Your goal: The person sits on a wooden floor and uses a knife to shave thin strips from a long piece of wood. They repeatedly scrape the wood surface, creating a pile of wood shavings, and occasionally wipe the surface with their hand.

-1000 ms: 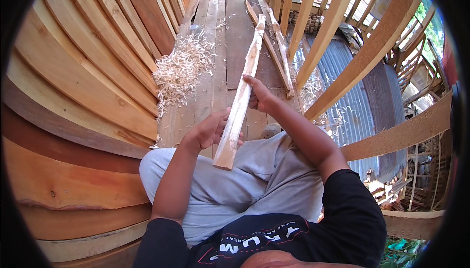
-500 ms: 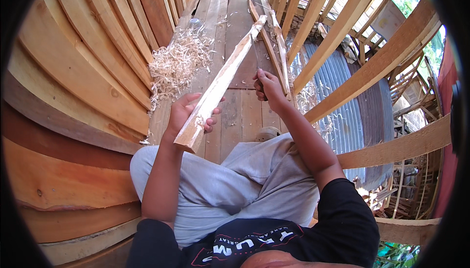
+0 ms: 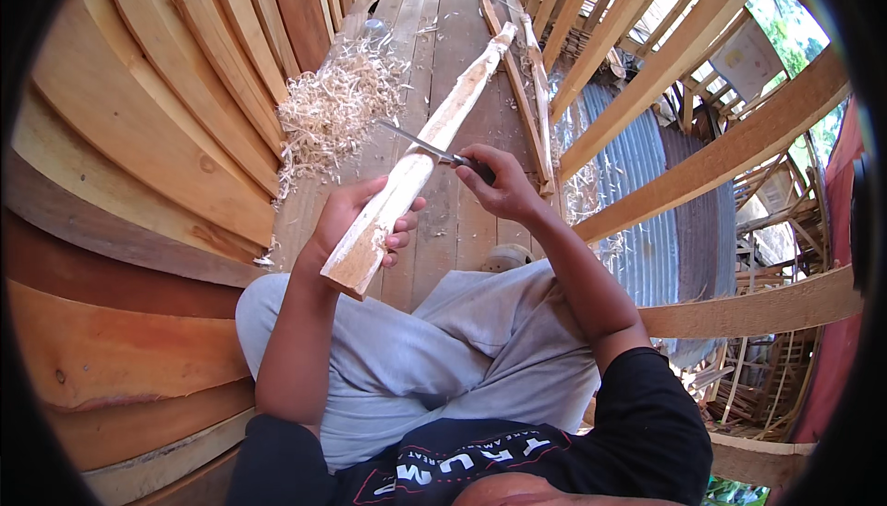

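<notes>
My left hand [image 3: 356, 219] is wrapped round the near part of a long pale wooden stick [image 3: 407, 178], whose bark side is partly stripped. The stick slants away from me, its cut square end close to my left forearm. In my right hand [image 3: 500, 182] is a knife [image 3: 425, 144] with a dark handle. Its blade lies across the stick, a little beyond my left hand, with the tip pointing to the left past the wood. The fingers of my right hand close round the handle.
Curly wood shavings [image 3: 337, 104] are heaped on the plank floor [image 3: 439, 206] to the left, beside a clear round object [image 3: 373, 29]. Thin wooden strips [image 3: 523, 99] lie along the right. Boards [image 3: 148, 155] line the left side; wooden railing slats [image 3: 665, 72] stand right, above corrugated metal [image 3: 628, 201].
My right hand has drawn the knife back toward me, so its blade now crosses the stick. The left hand keeps its hold, with the stick shifted only slightly.
</notes>
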`<act>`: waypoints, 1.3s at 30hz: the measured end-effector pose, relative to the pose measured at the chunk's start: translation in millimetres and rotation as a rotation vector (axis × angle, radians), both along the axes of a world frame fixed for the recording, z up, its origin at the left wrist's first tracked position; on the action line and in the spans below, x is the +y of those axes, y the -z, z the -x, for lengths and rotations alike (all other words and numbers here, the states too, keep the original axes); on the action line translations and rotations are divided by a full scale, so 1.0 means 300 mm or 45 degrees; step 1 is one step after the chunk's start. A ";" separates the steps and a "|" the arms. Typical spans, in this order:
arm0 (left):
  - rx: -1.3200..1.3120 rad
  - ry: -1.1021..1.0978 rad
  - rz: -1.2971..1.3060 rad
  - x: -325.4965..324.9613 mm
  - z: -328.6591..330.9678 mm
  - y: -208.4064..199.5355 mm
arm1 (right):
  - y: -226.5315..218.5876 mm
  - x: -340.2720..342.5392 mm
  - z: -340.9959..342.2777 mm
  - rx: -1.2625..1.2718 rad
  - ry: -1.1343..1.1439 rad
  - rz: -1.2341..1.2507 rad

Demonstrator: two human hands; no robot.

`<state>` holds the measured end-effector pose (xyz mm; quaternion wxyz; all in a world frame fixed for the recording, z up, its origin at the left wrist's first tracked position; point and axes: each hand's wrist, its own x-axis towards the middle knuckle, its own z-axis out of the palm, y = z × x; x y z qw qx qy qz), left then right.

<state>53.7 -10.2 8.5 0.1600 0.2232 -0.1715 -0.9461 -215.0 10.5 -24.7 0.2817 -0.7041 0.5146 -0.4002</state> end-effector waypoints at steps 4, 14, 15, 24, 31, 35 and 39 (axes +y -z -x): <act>0.161 0.095 0.089 -0.011 -0.003 0.020 | 0.012 -0.001 0.004 -0.033 0.043 -0.223; 0.128 -0.091 -0.018 0.086 -0.042 -0.137 | 0.062 -0.019 0.029 -0.297 -0.075 -0.206; 0.171 -0.063 0.004 0.091 -0.049 -0.141 | 0.065 -0.018 0.025 -0.300 -0.068 -0.198; 0.185 -0.066 0.090 0.098 -0.007 -0.102 | 0.108 -0.023 0.052 -0.216 -0.064 -0.240; 0.187 -0.050 0.165 0.046 0.058 0.048 | 0.109 -0.033 0.038 -0.301 -0.087 -0.295; 0.049 -0.185 0.139 0.009 0.079 0.039 | 0.104 -0.026 0.024 -0.203 -0.066 -0.397; 0.033 -0.045 0.178 -0.013 0.071 0.064 | 0.136 -0.027 0.010 -0.136 -0.048 -0.362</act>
